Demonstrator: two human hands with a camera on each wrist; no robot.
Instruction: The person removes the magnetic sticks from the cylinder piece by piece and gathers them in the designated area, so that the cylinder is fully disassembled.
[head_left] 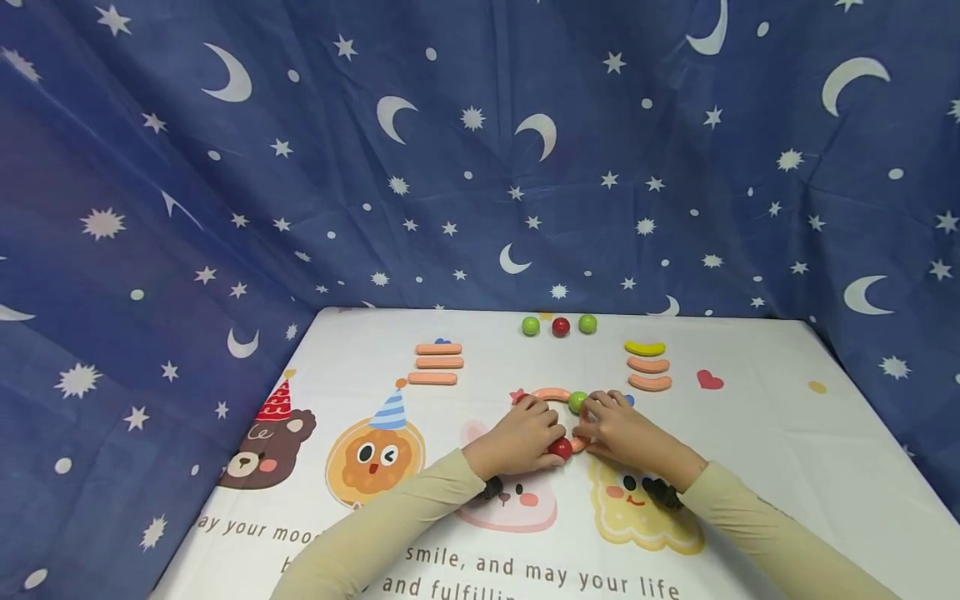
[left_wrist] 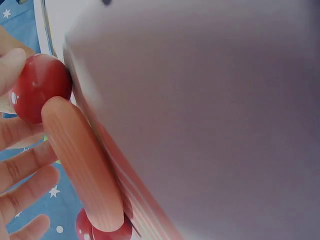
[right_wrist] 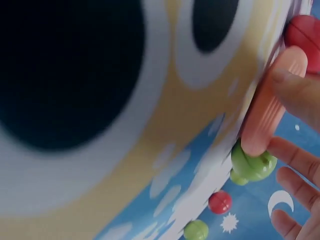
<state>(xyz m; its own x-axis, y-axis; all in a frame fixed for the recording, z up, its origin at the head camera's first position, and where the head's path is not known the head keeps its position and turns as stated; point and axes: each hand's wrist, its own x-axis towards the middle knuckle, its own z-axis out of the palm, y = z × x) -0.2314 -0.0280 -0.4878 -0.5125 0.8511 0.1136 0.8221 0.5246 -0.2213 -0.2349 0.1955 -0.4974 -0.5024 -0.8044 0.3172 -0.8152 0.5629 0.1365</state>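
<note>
Toy sausages and round toy fruits lie in a ring on the printed white cloth, between the two hands. My left hand [head_left: 521, 437] pinches a round red toy fruit [left_wrist: 42, 87] between thumb and forefinger at the ring's near side. A toy sausage [left_wrist: 82, 165] runs from it to another red fruit [left_wrist: 102, 226], which the left hand partly covers in the head view. My right hand [head_left: 633, 433] holds a curved toy sausage [right_wrist: 272, 102] at the ring's right side, thumb on its side, forefinger by its end. That end meets a green fruit [head_left: 577, 402]. Another curved sausage [head_left: 551, 393] forms the ring's far side.
Behind the ring, two green fruits [head_left: 531, 326] flank a red one [head_left: 561, 327]. Three straight sausages [head_left: 437, 363] are stacked in rows at left. At right lie two curved sausages [head_left: 648, 365] and a yellow banana-shaped piece [head_left: 645, 348]. A blue starry curtain [head_left: 480, 167] hangs behind.
</note>
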